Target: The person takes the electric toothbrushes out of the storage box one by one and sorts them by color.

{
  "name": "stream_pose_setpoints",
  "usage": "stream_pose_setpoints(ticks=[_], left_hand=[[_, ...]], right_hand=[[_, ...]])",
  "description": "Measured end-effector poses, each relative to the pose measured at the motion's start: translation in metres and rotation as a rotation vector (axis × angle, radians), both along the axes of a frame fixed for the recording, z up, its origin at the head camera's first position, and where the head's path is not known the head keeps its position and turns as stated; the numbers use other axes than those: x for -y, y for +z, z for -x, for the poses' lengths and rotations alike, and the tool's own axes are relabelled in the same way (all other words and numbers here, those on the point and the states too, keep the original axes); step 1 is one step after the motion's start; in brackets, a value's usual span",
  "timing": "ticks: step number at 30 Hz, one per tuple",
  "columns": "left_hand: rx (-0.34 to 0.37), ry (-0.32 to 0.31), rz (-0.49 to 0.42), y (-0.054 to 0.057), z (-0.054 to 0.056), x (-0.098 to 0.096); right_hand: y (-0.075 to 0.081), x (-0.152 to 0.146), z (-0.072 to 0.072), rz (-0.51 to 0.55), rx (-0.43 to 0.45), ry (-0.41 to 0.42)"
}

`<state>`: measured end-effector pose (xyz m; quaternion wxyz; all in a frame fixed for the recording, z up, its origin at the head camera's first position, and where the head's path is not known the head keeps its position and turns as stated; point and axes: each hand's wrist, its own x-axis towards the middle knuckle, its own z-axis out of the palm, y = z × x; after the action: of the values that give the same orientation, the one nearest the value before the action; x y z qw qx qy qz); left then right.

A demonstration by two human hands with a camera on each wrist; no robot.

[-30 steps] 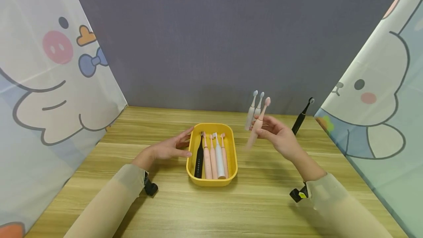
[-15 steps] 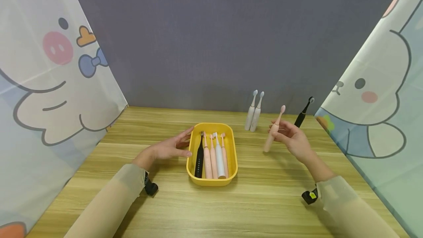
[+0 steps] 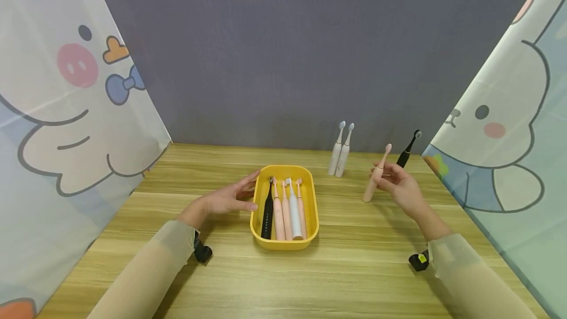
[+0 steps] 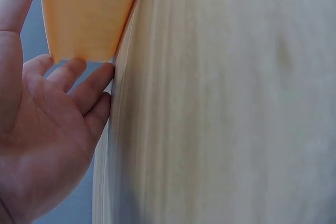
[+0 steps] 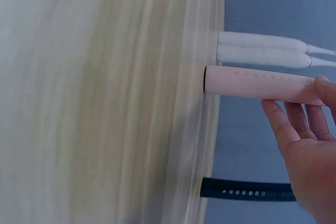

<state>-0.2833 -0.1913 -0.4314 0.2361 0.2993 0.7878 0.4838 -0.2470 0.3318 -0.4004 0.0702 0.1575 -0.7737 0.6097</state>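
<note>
In the head view my right hand (image 3: 404, 188) pinches a pink electric toothbrush (image 3: 374, 184) between thumb and fingers, brush head up. In the right wrist view this toothbrush (image 5: 247, 82) has its base at the tabletop. My left hand (image 3: 228, 197) rests its fingers against the left side of a yellow box (image 3: 283, 245), the thumb near the rim. Inside lie a black toothbrush (image 3: 267, 215), several pink toothbrushes (image 3: 278, 215) and a pale one (image 3: 294, 213). In the left wrist view the fingertips touch the box's wall (image 4: 89, 14).
Two white toothbrushes (image 3: 339, 159) stand upright side by side near the back wall (image 3: 283, 63). A black toothbrush (image 3: 408, 150) stands farther right, partly hidden by my right hand. Printed cloths (image 3: 496, 161) flank the wooden table (image 3: 283, 289).
My right hand has moved to the right with the pink toothbrush and lowered it, from beside the white toothbrushes toward the standing black one. The left hand and box have stayed put.
</note>
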Motion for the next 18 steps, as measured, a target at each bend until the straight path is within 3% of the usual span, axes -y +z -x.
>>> stream_pose_setpoints(ticks=[18], left_hand=[[0.015, -0.008, -0.013, 0.0, 0.0, 0.0]], right_hand=[[-0.001, -0.02, 0.001, -0.118, -0.044, -0.098]])
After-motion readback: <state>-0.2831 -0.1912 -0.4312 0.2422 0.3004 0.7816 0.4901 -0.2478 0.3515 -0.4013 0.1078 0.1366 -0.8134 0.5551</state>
